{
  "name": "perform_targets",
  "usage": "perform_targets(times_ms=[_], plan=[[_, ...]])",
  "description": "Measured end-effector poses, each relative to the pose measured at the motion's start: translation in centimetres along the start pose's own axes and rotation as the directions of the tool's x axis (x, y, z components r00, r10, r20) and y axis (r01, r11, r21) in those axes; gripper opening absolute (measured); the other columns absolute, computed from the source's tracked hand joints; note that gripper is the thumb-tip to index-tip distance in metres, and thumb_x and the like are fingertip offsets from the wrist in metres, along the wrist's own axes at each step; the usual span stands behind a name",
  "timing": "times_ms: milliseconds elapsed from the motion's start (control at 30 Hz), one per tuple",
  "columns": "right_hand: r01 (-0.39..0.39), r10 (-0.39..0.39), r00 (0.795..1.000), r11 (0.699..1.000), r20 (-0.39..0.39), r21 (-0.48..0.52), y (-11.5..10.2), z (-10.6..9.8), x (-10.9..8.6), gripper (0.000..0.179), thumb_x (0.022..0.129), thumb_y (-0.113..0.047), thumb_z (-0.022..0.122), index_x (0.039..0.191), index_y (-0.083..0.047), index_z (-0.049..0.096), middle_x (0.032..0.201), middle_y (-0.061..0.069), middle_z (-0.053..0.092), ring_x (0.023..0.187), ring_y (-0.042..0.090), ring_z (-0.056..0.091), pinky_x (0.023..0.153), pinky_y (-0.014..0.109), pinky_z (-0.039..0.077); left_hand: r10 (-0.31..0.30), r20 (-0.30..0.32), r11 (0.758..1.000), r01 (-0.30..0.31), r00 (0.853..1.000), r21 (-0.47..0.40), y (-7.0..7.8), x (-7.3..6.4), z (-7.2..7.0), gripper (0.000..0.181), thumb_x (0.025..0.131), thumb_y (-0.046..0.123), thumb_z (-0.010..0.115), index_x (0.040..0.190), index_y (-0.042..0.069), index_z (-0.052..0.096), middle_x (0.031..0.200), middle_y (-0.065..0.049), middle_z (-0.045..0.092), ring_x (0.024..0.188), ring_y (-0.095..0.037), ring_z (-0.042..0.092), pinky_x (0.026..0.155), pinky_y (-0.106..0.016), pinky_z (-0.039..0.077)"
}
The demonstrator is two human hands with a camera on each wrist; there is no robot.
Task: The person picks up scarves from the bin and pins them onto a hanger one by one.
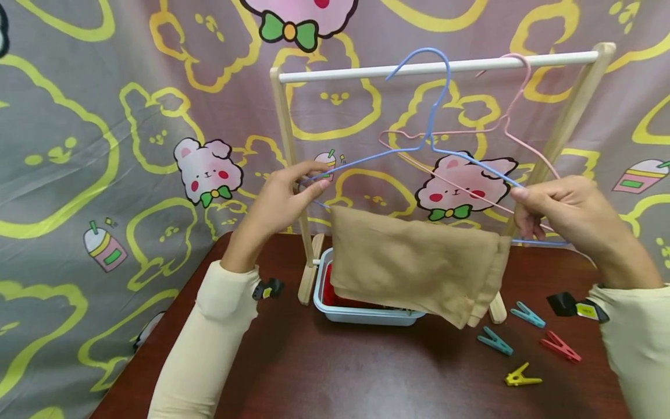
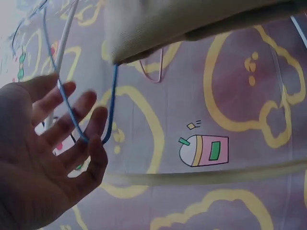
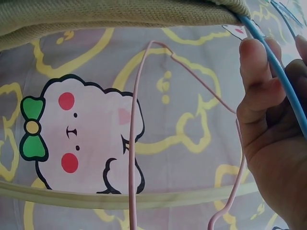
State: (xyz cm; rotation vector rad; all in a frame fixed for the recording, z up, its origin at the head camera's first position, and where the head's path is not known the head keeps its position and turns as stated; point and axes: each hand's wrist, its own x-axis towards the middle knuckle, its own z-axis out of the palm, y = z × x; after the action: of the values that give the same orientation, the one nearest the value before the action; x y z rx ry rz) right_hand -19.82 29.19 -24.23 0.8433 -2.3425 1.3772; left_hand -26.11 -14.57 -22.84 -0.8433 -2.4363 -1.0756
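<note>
A blue clothes hanger (image 1: 431,122) is held up in front of the rack, its hook close to the white rod (image 1: 356,72). Folded over its lower bar hangs a tan cloth (image 1: 413,262). My left hand (image 1: 285,198) holds the hanger's left end between thumb and fingers; in the left wrist view the blue wire (image 2: 113,96) bends round there. On the other side, my right hand (image 1: 570,212) grips the right shoulder, thumb on top. Behind it, a pink hanger (image 1: 528,73) hangs on the rod.
Under the cloth stands a light blue basket (image 1: 350,316) with something red inside. Two teal clothespins (image 1: 494,340), a red clothespin (image 1: 561,346) and a yellow clothespin (image 1: 522,377) lie on the dark table (image 1: 314,372) at right. Wooden rack posts (image 1: 289,134) flank the basket; a patterned curtain hangs behind.
</note>
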Motion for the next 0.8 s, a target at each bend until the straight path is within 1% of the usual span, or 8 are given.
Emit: perform_targets(times_ms=[67,100,200,333,467,600,700,800], plan=[[-0.005,0.005,1.000,1.000,0.004,-0.001,0.1,0.0,0.0,0.047,0.107,0.003,0.049,0.063,-0.001,0.065,0.056,0.002,0.059,0.051,0.017,0.051,0.048,0.034,0.041,-0.052,0.072,0.994,0.059,0.996,-0.097,-0.5,0.3,-0.3,0.031,0.104,0.024,0.067,0.131,0.009,0.071,0.104,-0.012,0.076,0.086,-0.024,0.066,0.074,-0.035,0.053],[-0.009,0.009,1.000,1.000,0.005,-0.010,0.1,0.0,0.0,0.047,0.107,0.003,0.049,0.063,-0.001,0.066,0.056,0.002,0.059,0.051,0.017,0.051,0.048,0.034,0.041,-0.062,0.101,0.988,0.075,0.993,-0.133,-0.8,0.4,-0.4,0.031,0.105,0.024,0.066,0.131,0.009,0.071,0.105,-0.013,0.076,0.088,-0.024,0.067,0.077,-0.035,0.055],[-0.032,0.032,1.000,0.999,0.000,-0.030,0.1,-0.1,0.0,0.048,0.108,0.001,0.049,0.063,-0.002,0.066,0.056,0.002,0.059,0.051,0.017,0.051,0.049,0.034,0.042,-0.050,0.158,0.968,0.087,0.986,-0.237,-1.5,0.6,-0.6,0.030,0.106,0.020,0.062,0.130,0.005,0.071,0.103,-0.015,0.076,0.091,-0.023,0.070,0.084,-0.036,0.059],[-0.038,0.038,0.999,0.999,-0.001,-0.003,0.3,-0.1,0.0,0.047,0.108,0.001,0.049,0.063,0.000,0.066,0.056,0.003,0.059,0.051,0.018,0.052,0.049,0.034,0.042,-0.042,0.210,0.926,0.116,0.977,-0.359,-2.3,0.7,-0.5,0.030,0.108,0.014,0.058,0.130,-0.002,0.069,0.098,-0.008,0.076,0.090,-0.026,0.070,0.085,-0.031,0.060],[0.001,-0.003,1.000,0.999,0.029,0.054,0.8,0.0,0.2,0.047,0.107,0.003,0.048,0.063,0.000,0.065,0.056,0.005,0.057,0.051,0.018,0.051,0.048,0.035,0.040,-0.063,0.264,0.890,0.174,0.962,-0.422,-2.8,0.3,-0.4,0.031,0.110,0.013,0.052,0.131,-0.005,0.066,0.093,0.001,0.075,0.087,-0.020,0.071,0.083,-0.031,0.060],[0.032,-0.035,0.999,0.997,0.042,0.074,1.0,0.1,0.5,0.047,0.106,0.005,0.047,0.063,-0.001,0.065,0.055,0.007,0.057,0.050,0.018,0.051,0.047,0.035,0.038,-0.046,0.318,0.858,0.201,0.947,-0.473,-3.1,0.0,-0.2,0.034,0.112,0.015,0.046,0.132,-0.007,0.062,0.092,0.002,0.075,0.086,-0.016,0.072,0.085,-0.037,0.061],[0.023,-0.024,0.999,0.999,0.025,0.045,1.0,0.1,0.6,0.047,0.106,0.004,0.049,0.062,-0.001,0.065,0.055,0.006,0.057,0.050,0.018,0.052,0.047,0.035,0.038,-0.025,0.346,0.818,0.218,0.938,-0.532,-3.2,-0.2,-0.1,0.036,0.113,0.015,0.043,0.133,-0.011,0.058,0.091,-0.002,0.074,0.084,-0.017,0.071,0.079,-0.037,0.063],[0.020,-0.020,1.000,0.999,0.010,0.029,1.0,0.2,0.7,0.047,0.106,0.004,0.050,0.061,-0.001,0.064,0.055,0.005,0.057,0.051,0.018,0.051,0.048,0.034,0.039,-0.023,0.372,0.768,0.254,0.928,-0.588,-3.3,-0.3,-0.1,0.036,0.114,0.019,0.042,0.133,-0.008,0.058,0.089,-0.004,0.072,0.081,-0.018,0.070,0.070,-0.037,0.063]])
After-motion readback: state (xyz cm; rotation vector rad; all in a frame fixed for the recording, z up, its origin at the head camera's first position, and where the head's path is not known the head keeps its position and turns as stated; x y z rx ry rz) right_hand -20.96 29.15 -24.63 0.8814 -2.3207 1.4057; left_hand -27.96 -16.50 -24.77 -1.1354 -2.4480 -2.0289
